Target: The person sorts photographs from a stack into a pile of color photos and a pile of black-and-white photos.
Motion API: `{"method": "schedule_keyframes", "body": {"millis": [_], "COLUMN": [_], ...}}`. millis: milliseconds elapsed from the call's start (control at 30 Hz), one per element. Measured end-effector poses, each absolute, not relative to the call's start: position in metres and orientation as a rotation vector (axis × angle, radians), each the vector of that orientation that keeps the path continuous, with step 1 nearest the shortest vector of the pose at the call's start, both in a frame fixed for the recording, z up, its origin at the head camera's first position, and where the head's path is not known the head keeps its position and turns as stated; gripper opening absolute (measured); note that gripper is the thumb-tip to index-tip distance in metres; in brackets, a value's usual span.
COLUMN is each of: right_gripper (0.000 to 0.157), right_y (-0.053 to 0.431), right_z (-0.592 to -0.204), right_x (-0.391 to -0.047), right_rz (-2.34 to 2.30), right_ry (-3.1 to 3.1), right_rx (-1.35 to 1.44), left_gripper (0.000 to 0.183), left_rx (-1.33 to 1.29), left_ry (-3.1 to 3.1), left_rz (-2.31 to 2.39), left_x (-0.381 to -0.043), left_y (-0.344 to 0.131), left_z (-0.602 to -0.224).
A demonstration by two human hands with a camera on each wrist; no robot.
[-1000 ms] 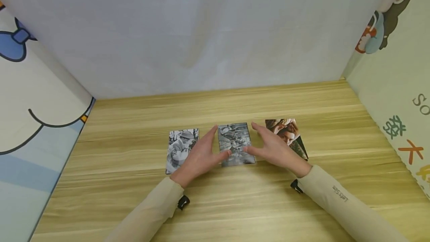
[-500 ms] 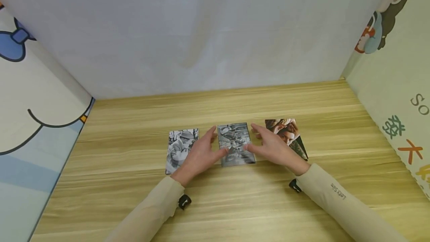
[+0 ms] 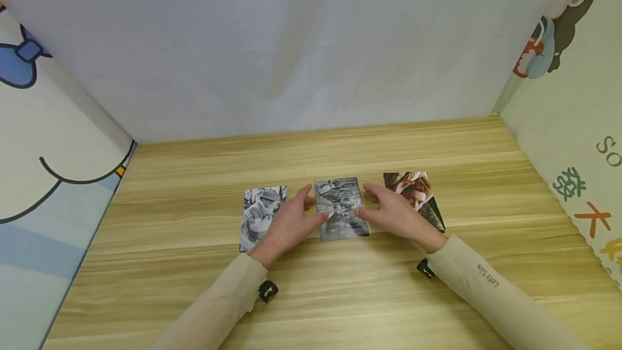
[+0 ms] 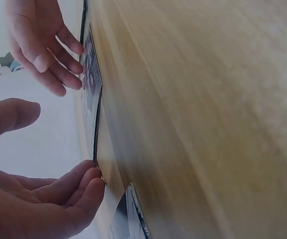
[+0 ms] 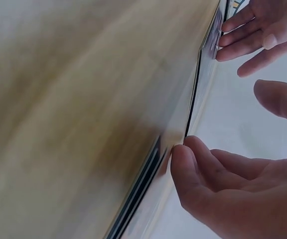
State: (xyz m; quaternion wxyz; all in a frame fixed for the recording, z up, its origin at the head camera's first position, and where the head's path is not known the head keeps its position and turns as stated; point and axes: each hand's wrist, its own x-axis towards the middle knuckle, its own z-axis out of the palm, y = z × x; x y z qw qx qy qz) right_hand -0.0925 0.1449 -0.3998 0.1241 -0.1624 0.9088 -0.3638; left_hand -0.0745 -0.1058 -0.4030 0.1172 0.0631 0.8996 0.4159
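A black-and-white picture card [image 3: 342, 207] lies flat on the wooden table between my hands. My left hand [image 3: 293, 221] is at its left side and my right hand [image 3: 396, 214] at its right. In the left wrist view, my left fingertips [image 4: 96, 174] meet the card's edge, and the thumb stays raised apart. The right wrist view has my right fingertips [image 5: 186, 147] at the opposite edge, that thumb also lifted. Another black-and-white card [image 3: 259, 217], showing a person in a hat, is partly hidden by my left hand. A colour picture card [image 3: 418, 190] lies partly under my right forehand.
The wood-grain table [image 3: 340, 301] backs onto a pale cloth wall [image 3: 311, 58]. Printed panels stand at the left [image 3: 58, 123] and right [image 3: 573, 139]. Layered edges show on the right-hand card stack [image 5: 138, 189] in the right wrist view.
Both hands have shifted only slightly around the middle card, their fingers bending a little more at its sides. The three cards look to be in the same places.
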Motion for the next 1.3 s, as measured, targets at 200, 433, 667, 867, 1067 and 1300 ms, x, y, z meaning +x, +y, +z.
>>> {"method": "schedule_keyframes", "body": {"millis": [200,433,667,867,1067,1300], "right_gripper": [0.070,0.066,0.065,0.066,0.065,0.066], "right_y": [0.1450,0.1459,0.1463,0.1463,0.1470,0.1483], "right_z": [-0.4000,-0.4001,-0.3997,-0.3979,-0.3974,-0.3981], "right_x": [-0.0924,-0.0916,-0.0892,-0.0874,-0.0865,-0.0841], "right_rz": [-1.053,-1.045,-1.068,-1.118,-1.242,-1.327], "right_ry": [2.628,2.630,2.605,2.593,2.570,2.531], "right_rx": [-0.458,-0.462,-0.463,-0.456,-0.411,-0.394], "left_gripper": [0.080,0.080,0.080,0.078,0.073,0.070], "left_rx": [0.186,0.195,0.177,0.159,0.149,0.144], "left_ry": [2.628,2.642,2.630,2.640,2.627,2.563], "left_rz": [1.202,1.189,1.197,1.256,1.371,1.513], "left_x": [-0.0743,-0.0750,-0.0750,-0.0735,-0.0724,-0.0706], "left_y": [-0.1054,-0.1038,-0.1025,-0.1019,-0.1016,-0.1025], "left_z": [-0.4031,-0.4037,-0.4040,-0.4041,-0.4056,-0.4057]}}
